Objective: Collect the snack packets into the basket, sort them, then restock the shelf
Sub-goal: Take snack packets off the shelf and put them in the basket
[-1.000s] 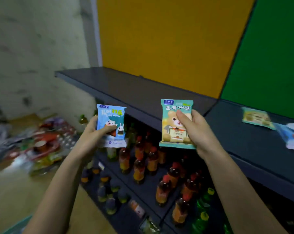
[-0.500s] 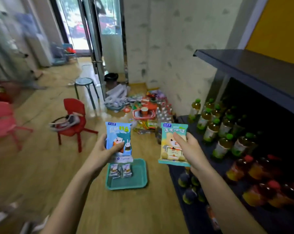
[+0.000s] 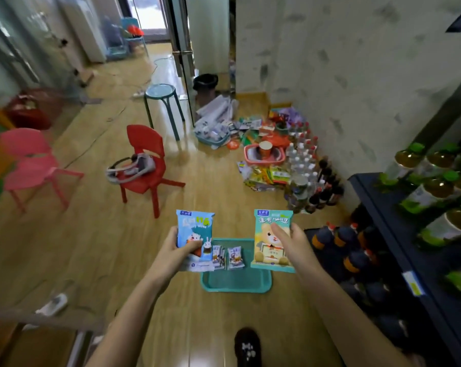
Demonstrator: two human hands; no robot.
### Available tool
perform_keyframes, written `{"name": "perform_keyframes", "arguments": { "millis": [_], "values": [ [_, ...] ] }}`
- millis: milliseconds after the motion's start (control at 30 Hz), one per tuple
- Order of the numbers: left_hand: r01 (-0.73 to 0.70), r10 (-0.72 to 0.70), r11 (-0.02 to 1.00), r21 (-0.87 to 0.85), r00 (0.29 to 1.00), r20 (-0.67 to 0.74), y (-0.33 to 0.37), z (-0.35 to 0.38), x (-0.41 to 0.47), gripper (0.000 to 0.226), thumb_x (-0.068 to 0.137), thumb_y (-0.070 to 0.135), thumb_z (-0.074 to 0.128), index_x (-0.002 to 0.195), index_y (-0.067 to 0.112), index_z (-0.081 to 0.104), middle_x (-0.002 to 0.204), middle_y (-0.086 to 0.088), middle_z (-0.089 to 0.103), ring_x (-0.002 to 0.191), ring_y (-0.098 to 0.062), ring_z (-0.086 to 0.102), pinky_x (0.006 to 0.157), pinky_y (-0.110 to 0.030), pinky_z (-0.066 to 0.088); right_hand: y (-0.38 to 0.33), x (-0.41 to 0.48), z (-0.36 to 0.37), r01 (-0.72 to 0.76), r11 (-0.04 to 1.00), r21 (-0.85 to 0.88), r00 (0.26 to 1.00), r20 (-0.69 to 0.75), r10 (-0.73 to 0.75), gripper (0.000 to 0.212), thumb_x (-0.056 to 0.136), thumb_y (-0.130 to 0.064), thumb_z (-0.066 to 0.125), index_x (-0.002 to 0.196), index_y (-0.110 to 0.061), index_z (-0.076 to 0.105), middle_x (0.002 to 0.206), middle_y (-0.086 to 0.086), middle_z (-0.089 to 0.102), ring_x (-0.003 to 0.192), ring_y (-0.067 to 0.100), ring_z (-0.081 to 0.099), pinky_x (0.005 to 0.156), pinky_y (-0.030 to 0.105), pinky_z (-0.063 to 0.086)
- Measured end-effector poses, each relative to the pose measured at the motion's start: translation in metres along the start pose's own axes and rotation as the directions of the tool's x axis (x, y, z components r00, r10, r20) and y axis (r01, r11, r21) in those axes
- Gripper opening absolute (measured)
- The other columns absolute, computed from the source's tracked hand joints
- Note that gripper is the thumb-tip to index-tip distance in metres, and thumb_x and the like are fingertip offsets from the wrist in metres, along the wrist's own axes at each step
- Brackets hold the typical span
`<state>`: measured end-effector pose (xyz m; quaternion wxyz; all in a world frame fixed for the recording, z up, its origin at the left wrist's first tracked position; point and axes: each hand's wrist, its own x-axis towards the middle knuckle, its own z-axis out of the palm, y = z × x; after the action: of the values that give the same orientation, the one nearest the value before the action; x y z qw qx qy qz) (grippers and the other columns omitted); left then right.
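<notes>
Where the head view faced the upper shelf a second ago, it now looks down at the floor. Left grip [image 3: 171, 251] holds a blue rabbit snack packet [image 3: 195, 230] upright, thumb across its front; right grip [image 3: 295, 247] holds a teal bear snack packet [image 3: 271, 245] likewise. Both hang just above the teal basket [image 3: 237, 283] on the floor, where small packets [image 3: 235, 258] stand at its far edge. Drinks shelf [image 3: 381, 223] lies to the right. Judgement: restocking paused; these two likely return to the basket for sorting.
</notes>
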<state>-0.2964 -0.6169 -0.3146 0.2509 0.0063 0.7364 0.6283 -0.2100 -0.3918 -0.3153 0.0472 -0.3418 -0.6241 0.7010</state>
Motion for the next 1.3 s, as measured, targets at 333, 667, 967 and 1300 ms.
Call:
{"name": "perform_keyframes", "arguments": {
  "millis": [333, 667, 967, 1300],
  "values": [
    [0.191, -0.192, 0.981, 0.019, 0.975, 0.108, -0.132, 0.003, 0.209, 0.028, 0.089, 0.005, 0.058, 0.117, 0.005, 0.051, 0.103, -0.015, 0.071, 0.071, -0.018, 0.071, 0.062, -0.026, 0.058, 0.127, 0.212, 0.054, -0.124, 0.992, -0.029, 0.992, 0.011, 0.124, 0.015, 0.090, -0.019, 0.060, 0.104, -0.019, 0.058, 0.098, 0.011, 0.070, 0.078, 0.023, 0.070, 0.067, 0.037, 0.057],
    [0.253, -0.263, 0.962, 0.104, 0.960, 0.095, -0.422, 0.027, 0.433, 0.027, 0.092, 0.012, 0.054, 0.119, 0.013, 0.048, 0.098, -0.005, 0.068, 0.069, -0.010, 0.067, 0.056, -0.018, 0.053, 0.406, 0.436, 0.093, -0.153, 0.984, -0.089, 0.988, -0.043, 0.150, 0.056, 0.085, -0.022, 0.065, 0.135, -0.007, 0.043, 0.121, 0.012, 0.061, 0.102, 0.026, 0.062, 0.076, 0.034, 0.054],
    [0.218, -0.224, 0.903, 0.371, 0.974, -0.028, -0.580, 0.046, 0.539, 0.029, 0.086, 0.019, 0.061, 0.097, 0.000, 0.042, 0.063, -0.002, 0.054, 0.040, -0.002, 0.050, 0.044, -0.018, 0.041, 0.565, 0.547, 0.116, -0.189, 0.945, -0.266, 0.981, -0.087, 0.172, 0.054, 0.090, -0.022, 0.059, 0.135, -0.008, 0.032, 0.123, 0.018, 0.057, 0.096, 0.028, 0.061, 0.079, 0.040, 0.054],
    [0.122, 0.003, 0.500, 0.858, 0.990, -0.142, -0.606, 0.051, 0.540, 0.042, 0.089, 0.042, 0.052, 0.111, 0.007, 0.049, 0.112, -0.009, 0.053, 0.105, -0.022, 0.051, 0.083, -0.028, 0.039, 0.587, 0.562, 0.128, -0.214, 0.830, -0.514, 0.973, -0.186, 0.135, 0.035, 0.088, -0.026, 0.061, 0.114, -0.005, 0.051, 0.112, 0.013, 0.059, 0.096, 0.028, 0.058, 0.082, 0.042, 0.051]
  ]
}}
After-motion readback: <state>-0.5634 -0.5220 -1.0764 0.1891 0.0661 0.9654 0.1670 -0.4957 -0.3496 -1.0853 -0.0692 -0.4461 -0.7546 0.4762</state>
